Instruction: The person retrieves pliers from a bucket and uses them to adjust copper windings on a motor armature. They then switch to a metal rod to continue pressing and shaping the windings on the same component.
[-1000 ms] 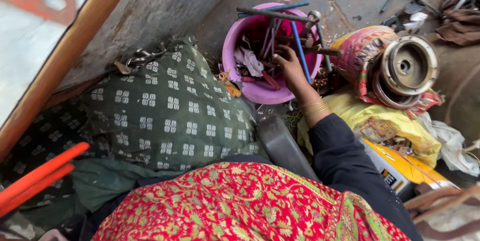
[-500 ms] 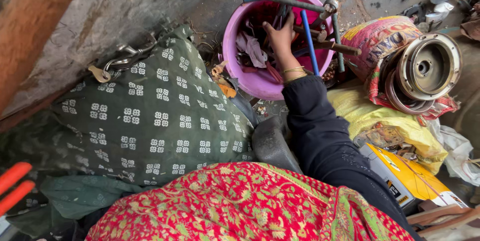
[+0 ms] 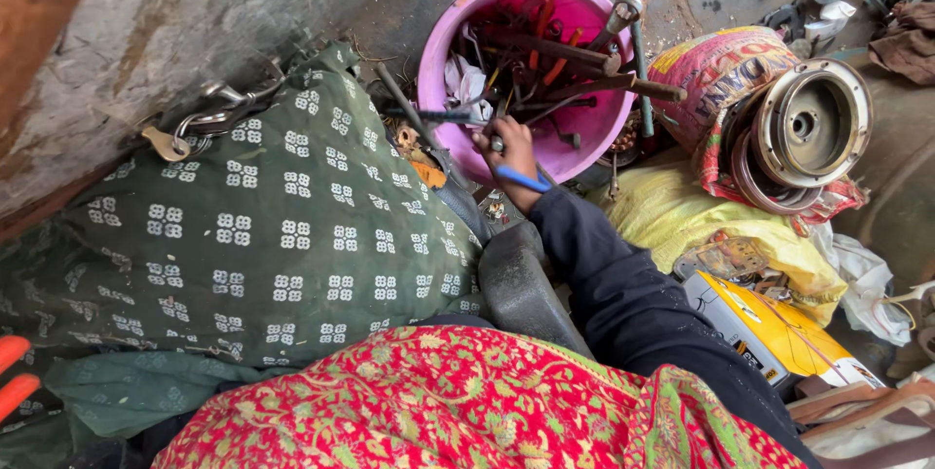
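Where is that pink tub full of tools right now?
The pink tub sits top centre in the head view, beyond the right hand at its near rim, between the green patterned cloth and a round metal part.

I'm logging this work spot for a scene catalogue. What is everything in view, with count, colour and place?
tub: one, pink, top centre, full of metal tools
blue-handled tool: one, in the right hand, beside the tub's near rim
patterned cloth: one, dark green with white squares, left
metal clasps: a few, silver, cloth's upper edge
round metal part: one, grey, right, on a printed sack
sack: one, yellow, right of the arm
floral cloth: one, red, bottom
right hand: one, dark sleeve, gripping the tool
left hand: not in view
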